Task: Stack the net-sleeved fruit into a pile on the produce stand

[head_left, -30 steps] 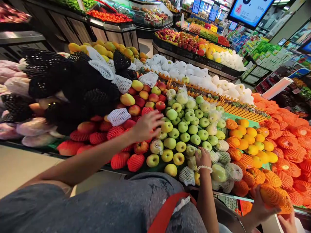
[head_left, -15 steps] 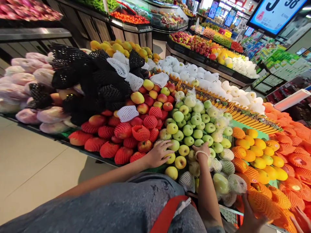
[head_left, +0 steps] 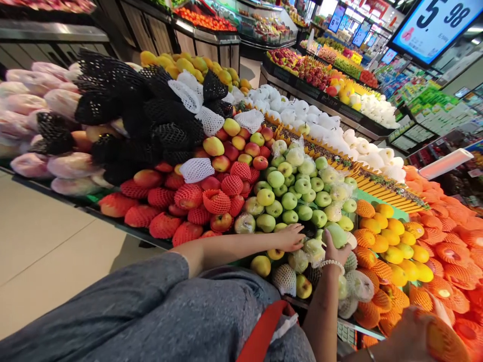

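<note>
In the head view, my right hand, with a beaded bracelet on the wrist, is closed around a green apple at the right side of the apple heap. My left hand reaches across the green apples, palm down, its fingers stretched out beside a dark gap in the pile. Nothing shows in its fingers. Bagged apples lie between my two hands. Close to my body are a yellow-green apple and a white foam-netted fruit.
Red-netted fruit and black netting lie to the left. Oranges and orange-netted fruit fill the right. Another person's hand holds a netted orange fruit at bottom right. A yellow divider runs behind the apples.
My right hand has taken a green apple from the heap and moved right, leaving a gap. My left hand has moved right toward that gap. The other person's netted fruit has shifted right.
</note>
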A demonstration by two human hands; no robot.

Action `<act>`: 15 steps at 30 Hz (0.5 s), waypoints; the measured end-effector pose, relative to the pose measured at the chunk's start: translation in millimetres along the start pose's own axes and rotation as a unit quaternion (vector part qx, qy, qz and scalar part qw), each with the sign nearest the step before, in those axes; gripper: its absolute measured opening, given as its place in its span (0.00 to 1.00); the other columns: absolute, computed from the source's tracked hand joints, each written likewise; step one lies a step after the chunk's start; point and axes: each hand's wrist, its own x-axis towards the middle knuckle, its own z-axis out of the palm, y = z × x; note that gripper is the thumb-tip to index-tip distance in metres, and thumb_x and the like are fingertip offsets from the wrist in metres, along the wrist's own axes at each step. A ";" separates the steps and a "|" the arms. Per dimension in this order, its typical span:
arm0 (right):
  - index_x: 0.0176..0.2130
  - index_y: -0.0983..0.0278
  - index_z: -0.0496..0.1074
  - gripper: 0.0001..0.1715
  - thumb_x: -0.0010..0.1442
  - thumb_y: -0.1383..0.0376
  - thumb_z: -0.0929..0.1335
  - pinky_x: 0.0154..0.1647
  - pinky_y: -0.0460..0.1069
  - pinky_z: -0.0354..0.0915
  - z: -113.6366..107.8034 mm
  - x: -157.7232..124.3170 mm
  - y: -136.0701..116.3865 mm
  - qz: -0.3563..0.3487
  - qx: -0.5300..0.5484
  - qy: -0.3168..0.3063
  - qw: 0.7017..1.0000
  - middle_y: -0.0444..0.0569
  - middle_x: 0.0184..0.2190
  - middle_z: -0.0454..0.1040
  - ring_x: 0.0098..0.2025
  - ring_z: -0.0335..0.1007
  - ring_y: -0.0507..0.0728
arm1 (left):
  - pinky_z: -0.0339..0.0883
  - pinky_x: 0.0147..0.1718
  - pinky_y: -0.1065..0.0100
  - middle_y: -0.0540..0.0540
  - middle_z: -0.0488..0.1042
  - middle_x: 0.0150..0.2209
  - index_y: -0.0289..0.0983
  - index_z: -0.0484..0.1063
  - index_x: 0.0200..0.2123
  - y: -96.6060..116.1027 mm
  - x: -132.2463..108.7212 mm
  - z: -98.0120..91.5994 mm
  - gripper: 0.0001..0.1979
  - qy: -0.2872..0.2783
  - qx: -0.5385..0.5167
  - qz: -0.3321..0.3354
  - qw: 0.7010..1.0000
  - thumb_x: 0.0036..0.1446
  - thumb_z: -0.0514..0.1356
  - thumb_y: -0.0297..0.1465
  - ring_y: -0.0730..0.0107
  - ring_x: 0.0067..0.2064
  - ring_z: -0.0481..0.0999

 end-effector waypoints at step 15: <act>0.50 0.66 0.75 0.29 0.54 0.54 0.79 0.52 0.58 0.74 67.2 25.9 -28.5 -0.193 -0.480 -0.194 0.833 0.66 0.49 0.82 0.54 0.80 0.71 | 0.68 0.69 0.47 0.34 0.69 0.65 0.36 0.67 0.66 -53.2 -94.8 -114.7 0.21 0.261 0.016 -0.142 0.955 0.74 0.51 0.33 0.50 0.68 0.69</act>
